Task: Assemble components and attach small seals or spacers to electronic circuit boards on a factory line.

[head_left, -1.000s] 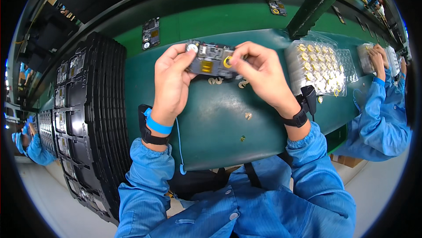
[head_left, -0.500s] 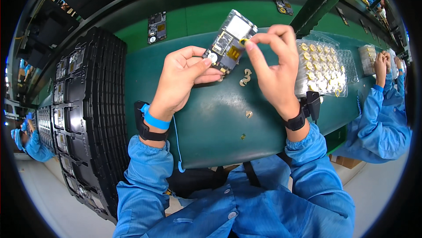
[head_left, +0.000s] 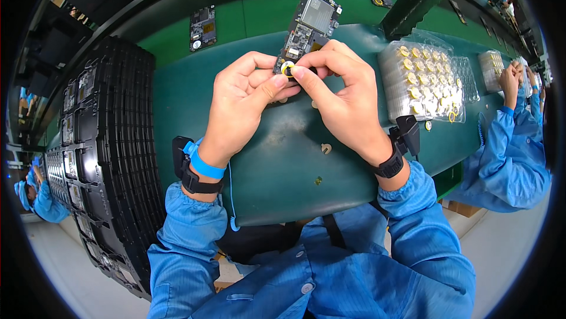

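My left hand (head_left: 239, 98) grips the lower end of a dark circuit board (head_left: 318, 15), which tilts upward over the green mat. The board carries a silver metal shield and small parts. At its lower left corner sits a round, yellow-edged coin cell (head_left: 287, 68), pressed there by the fingertips of my right hand (head_left: 348, 98). The thumb and forefinger of that hand are closed at the cell, and the left thumb lies just below it. My fingers hide part of the board's lower edge. Straps circle both wrists, and a blue coiled cord hangs from the left one.
Tall stacks of black trays (head_left: 127, 160) stand at the left. To the right are stacked clear trays (head_left: 392, 89) of yellow-rimmed coin cells, near a dark green post (head_left: 424, 0). Other circuit boards (head_left: 203, 29) lie on the far shelf. Small scraps (head_left: 326, 148) dot the mat. Co-workers sit either side.
My right hand has moved left and down, bringing the yellow-edged coin cell from the board's right edge to its lower left corner. The board is turned more upright.
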Tool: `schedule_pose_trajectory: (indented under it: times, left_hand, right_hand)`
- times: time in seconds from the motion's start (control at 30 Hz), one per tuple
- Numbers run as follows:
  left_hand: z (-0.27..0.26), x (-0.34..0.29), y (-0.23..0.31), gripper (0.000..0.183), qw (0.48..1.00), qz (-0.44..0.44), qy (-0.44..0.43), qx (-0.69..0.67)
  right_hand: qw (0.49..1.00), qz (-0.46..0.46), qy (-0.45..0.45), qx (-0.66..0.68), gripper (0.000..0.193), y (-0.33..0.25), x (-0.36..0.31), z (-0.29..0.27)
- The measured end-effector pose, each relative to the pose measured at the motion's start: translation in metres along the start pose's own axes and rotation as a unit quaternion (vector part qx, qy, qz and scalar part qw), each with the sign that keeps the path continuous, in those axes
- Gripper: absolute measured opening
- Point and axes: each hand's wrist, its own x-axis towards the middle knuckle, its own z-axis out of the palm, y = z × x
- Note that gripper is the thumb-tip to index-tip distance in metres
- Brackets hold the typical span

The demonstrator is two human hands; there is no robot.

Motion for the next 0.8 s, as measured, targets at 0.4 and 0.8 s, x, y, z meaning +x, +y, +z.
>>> schedule_pose_trajectory:
  times: [0.4,0.8]
  left_hand:
    - [0.006,-0.002,-0.002,0.015,0.999,0.031,0.009,-0.020]
    - [0.013,-0.005,0.001,0.016,0.995,0.060,0.054,0.058]
  right_hand:
    - [0.999,-0.013,0.010,-0.046,0.008,-0.003,-0.001,0.002]
    - [0.999,-0.017,0.013,-0.024,0.012,-0.002,-0.002,0.003]
